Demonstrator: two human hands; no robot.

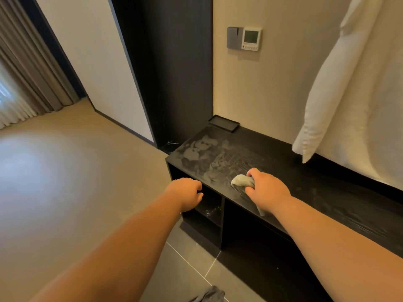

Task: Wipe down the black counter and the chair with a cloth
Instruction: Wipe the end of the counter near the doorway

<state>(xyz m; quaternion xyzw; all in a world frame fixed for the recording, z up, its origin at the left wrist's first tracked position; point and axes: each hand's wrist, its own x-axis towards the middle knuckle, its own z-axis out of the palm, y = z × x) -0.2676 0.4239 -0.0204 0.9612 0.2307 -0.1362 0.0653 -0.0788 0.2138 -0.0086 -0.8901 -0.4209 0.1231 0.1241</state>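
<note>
— Where is the crumpled pale grey cloth [242,180]?
— On the low black wood-grain counter [338,192], near its front edge. The right hand [267,188] has its fingers curled round it.
— And the left hand [188,194]?
— Just off the front edge, fingers loosely curled, holding nothing. Pale smears [200,151] mark the counter's far end, near a small black rectangular tray [223,123].

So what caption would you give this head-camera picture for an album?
Mid-clean: right hand holds a cloth on the smeared black counter; left hand hovers loosely curled.
</note>
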